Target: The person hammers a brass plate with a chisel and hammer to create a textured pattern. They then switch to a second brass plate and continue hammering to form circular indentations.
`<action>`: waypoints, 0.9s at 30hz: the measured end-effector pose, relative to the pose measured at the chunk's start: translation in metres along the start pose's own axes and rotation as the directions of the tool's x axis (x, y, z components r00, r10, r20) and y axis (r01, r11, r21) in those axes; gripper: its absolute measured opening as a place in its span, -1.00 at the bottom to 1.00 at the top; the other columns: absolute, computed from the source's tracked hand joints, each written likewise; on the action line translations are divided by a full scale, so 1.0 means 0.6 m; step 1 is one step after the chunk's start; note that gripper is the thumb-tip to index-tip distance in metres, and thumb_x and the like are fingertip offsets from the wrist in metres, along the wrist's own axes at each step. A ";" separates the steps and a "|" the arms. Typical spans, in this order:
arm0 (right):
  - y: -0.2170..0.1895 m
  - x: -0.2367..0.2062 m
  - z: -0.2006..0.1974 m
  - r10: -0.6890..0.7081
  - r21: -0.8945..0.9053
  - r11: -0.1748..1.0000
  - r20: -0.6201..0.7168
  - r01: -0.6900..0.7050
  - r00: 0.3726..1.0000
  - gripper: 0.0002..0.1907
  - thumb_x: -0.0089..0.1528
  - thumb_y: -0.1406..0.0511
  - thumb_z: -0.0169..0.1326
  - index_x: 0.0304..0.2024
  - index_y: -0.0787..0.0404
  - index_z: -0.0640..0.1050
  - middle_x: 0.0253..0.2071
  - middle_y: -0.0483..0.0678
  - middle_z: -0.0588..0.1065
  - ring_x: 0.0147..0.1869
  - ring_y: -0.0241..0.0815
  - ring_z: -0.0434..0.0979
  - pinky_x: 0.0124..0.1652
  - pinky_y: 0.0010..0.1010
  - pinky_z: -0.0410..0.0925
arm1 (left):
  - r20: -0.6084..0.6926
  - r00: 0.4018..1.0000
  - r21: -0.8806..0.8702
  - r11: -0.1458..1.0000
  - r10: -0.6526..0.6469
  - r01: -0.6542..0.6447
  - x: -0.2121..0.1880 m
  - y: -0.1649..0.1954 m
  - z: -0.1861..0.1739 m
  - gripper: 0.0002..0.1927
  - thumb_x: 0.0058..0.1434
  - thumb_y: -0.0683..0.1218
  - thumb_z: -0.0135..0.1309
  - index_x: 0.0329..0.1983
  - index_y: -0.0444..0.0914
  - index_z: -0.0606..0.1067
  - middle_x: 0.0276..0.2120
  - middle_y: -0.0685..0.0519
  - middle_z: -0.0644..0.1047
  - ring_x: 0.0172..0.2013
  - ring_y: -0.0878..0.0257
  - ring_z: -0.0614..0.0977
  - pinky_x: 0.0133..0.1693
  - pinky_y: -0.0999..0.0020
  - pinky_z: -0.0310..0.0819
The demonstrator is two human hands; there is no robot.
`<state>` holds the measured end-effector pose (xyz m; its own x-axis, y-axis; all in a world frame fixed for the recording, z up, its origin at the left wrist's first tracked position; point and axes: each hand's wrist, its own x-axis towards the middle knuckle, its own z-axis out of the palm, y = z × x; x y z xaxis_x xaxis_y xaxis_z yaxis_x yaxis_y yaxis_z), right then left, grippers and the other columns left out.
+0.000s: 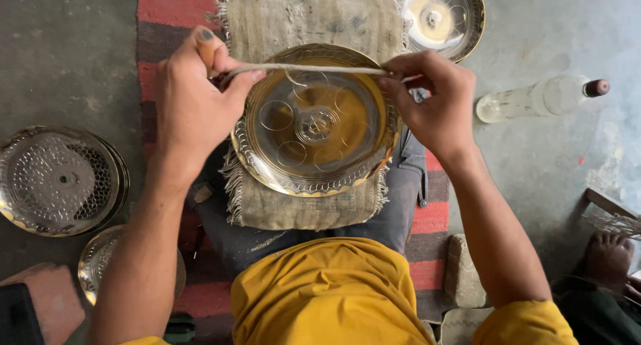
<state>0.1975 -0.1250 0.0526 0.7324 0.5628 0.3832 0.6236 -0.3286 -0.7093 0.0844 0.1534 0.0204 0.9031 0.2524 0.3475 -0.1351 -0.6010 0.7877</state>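
Brass plate [314,128]: round, shiny, embossed with rings; it rests on a burlap cloth [304,205] over the person's lap, between the two hands.
Stacked plates [60,181]: on the floor at far left, well apart from the work.
Left hand [193,104]: grip clamped on one end of a thin pale rod [307,69], fingers folded around it, thumb up.
Thin pale rod: held level across the plate's far rim, seemingly touching it or just above.
Right hand [434,101]: grip pinched shut on the rod's other end.
Clear bottle [541,98]: lying on its side on the floor, right of the plate, near the right hand.
Risk, plate: it sits loose on cloth and knees, so uneven pressure from the rod could tip it or slide it off the lap.
Risk, rod: a slip from either grip could scratch the polished face.
Risk, bottle: an elbow swing could set it rolling.
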 end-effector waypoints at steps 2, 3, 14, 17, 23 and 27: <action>-0.015 0.013 0.003 -0.004 0.005 1.000 0.013 0.004 1.000 -0.85 0.34 0.51 0.30 -0.05 0.31 0.63 -0.18 0.01 0.62 -0.15 -0.28 0.65 -0.10 -0.50 0.54 | 0.006 1.000 -0.010 1.000 0.007 -0.006 0.005 0.009 -0.007 -0.50 0.33 -0.26 0.39 -0.32 -0.25 0.20 -0.46 0.03 0.50 -0.11 0.25 0.79 -0.26 0.42 0.53; -0.025 0.019 0.007 -0.030 0.005 1.000 0.005 0.030 1.000 -0.86 0.34 0.51 0.29 -0.06 0.31 0.64 -0.18 0.01 0.62 -0.15 -0.28 0.66 -0.11 -0.50 0.53 | 0.020 1.000 -0.013 1.000 -0.010 0.010 0.007 0.013 -0.010 -0.50 0.32 -0.25 0.40 -0.32 -0.24 0.20 -0.44 0.03 0.54 -0.16 0.26 0.77 -0.26 0.42 0.52; -0.065 0.035 0.017 -0.121 -0.047 0.991 0.034 0.122 0.992 -0.84 0.37 0.49 0.28 0.00 0.29 0.67 -0.16 -0.01 0.61 -0.20 -0.27 0.58 -0.21 -0.48 0.41 | 0.143 0.990 -0.499 0.864 -0.002 0.074 0.038 0.010 -0.059 -0.56 0.41 -0.32 0.24 -0.25 -0.18 0.17 -0.17 -0.10 0.67 -0.21 0.31 0.74 -0.07 0.39 0.69; -0.044 0.048 0.018 -0.120 -0.044 0.992 0.049 0.122 0.992 -0.86 0.36 0.48 0.27 -0.02 0.29 0.67 -0.18 -0.01 0.60 -0.18 -0.24 0.60 -0.18 -0.47 0.42 | 0.151 0.982 -0.209 0.975 0.109 -0.076 0.044 -0.004 -0.062 -0.52 0.46 -0.32 0.28 -0.34 -0.24 0.18 -0.27 -0.12 0.66 -0.05 0.21 0.75 -0.05 0.37 0.65; 0.022 0.078 0.024 -0.103 0.023 0.995 0.074 0.102 0.992 -0.90 0.37 0.50 0.22 -0.06 0.31 0.64 -0.10 0.00 0.60 -0.04 -0.19 0.65 -0.04 -0.46 0.49 | 0.209 0.975 -0.113 0.992 0.078 -0.055 0.035 -0.038 -0.034 -0.58 0.39 -0.31 0.19 -0.35 -0.30 0.14 -0.18 -0.04 0.63 -0.03 0.25 0.72 -0.09 0.42 0.58; 0.061 0.071 0.016 -0.043 0.077 0.996 0.029 0.040 0.999 -0.87 0.34 0.55 0.12 -0.08 0.38 0.60 -0.11 0.10 0.56 -0.07 -0.15 0.61 -0.06 -0.42 0.48 | 0.083 0.997 -0.002 1.000 0.012 -0.012 0.053 -0.039 -0.026 -0.73 0.43 -0.33 0.11 -0.34 -0.32 0.29 -0.20 -0.14 0.55 -0.25 0.18 0.63 -0.23 0.36 0.51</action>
<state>0.2491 -0.1057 0.0374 0.6968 0.5984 0.3954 0.6296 -0.2463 -0.7368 0.1099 0.1872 0.0207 0.9319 0.1815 0.3140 -0.1471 -0.6022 0.7847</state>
